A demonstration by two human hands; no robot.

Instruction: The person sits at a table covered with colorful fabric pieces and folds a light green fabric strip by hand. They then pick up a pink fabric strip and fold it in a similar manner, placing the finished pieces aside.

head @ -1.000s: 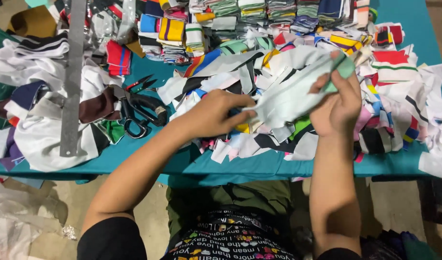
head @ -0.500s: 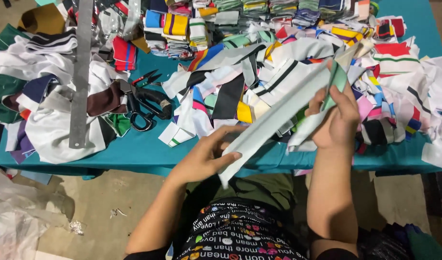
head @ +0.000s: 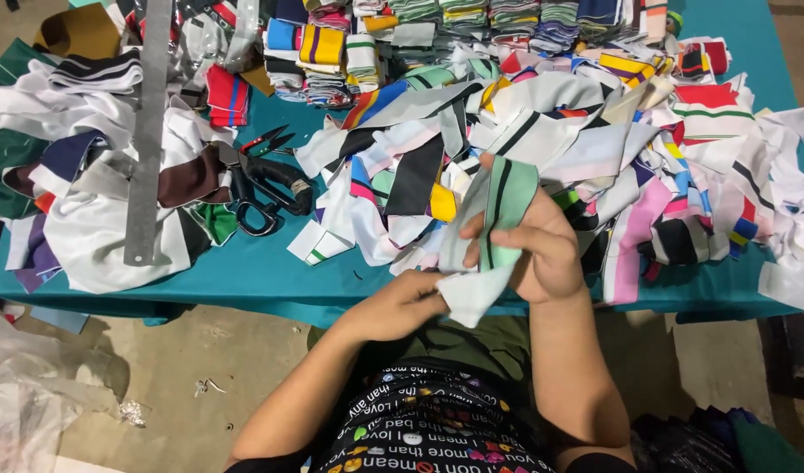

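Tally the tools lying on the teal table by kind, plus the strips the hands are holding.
Large black-handled scissors: 1
Small red-handled snips: 1
Long metal ruler: 1
Pale green striped strip, held by the left hand and the right hand: 1
Total: 4

Both hands [head: 472, 280] on green fabric strip [head: 498, 215]

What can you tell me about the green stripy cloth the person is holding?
The cloth strip is pale mint green knit fabric with thin dark stripes running along it and a whitish lower end. It hangs bent and folded above the near edge of the teal table. The right hand grips its upper part; the left hand pinches the whitish bottom corner.
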